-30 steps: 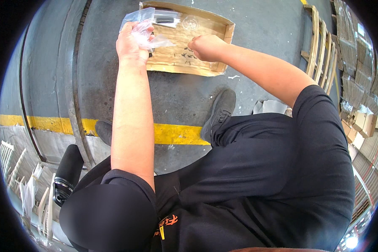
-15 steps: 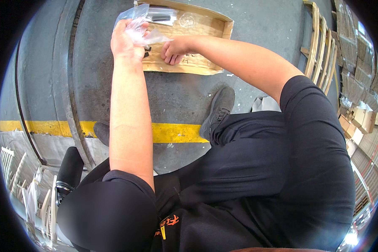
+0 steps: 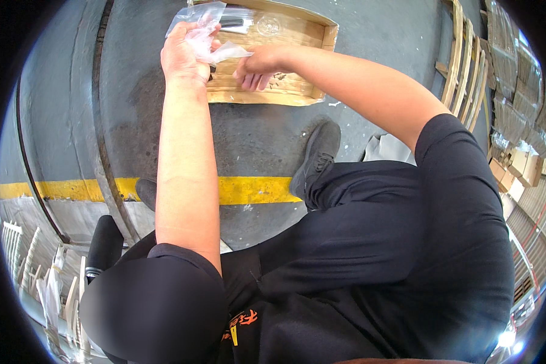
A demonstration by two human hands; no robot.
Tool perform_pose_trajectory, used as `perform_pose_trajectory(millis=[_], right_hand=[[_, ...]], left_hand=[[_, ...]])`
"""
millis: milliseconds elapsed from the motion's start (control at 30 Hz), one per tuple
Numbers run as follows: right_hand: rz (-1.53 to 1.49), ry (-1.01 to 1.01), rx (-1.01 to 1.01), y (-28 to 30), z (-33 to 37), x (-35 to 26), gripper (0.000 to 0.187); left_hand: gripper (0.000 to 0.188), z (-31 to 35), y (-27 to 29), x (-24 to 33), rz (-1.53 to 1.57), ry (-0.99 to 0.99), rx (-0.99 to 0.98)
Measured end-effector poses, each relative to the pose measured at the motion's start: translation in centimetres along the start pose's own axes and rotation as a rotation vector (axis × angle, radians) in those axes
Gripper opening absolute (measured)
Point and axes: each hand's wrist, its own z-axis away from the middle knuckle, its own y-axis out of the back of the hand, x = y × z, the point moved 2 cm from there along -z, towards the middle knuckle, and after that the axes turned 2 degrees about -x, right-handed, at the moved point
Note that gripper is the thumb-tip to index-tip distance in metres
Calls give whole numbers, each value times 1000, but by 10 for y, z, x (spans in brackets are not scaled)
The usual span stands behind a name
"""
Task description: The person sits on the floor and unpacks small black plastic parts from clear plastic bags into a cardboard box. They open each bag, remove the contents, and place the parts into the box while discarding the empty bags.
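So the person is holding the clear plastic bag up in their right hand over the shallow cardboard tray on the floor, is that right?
Not quite: the head view shows the clear plastic bag gripped in the left hand, not the right. The right hand reaches beside it, fingers pointing down over the cardboard tray on the floor.

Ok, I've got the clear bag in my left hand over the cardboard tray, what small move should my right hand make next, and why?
Probably bring the right hand up to the mouth of the clear plastic bag. The left hand grips the bag bunched above the cardboard tray, while the right hand's fingers point down beside it, just under a loose flap. A second grip there would likely let you spread it open.
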Motion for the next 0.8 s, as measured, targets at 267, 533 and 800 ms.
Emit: perform_pose_trajectory(millis=[267,533,800], right_hand=[[135,-135,23,37,4,30,18],[19,-52,67,52,27,29,28],[135,-135,18,26,6,44,28]], left_hand=[[31,1,-13,0,-16,-83,-13],[39,1,-14,-1,-27,-110,-191],[21,-1,-15,1,222,97,-335]])
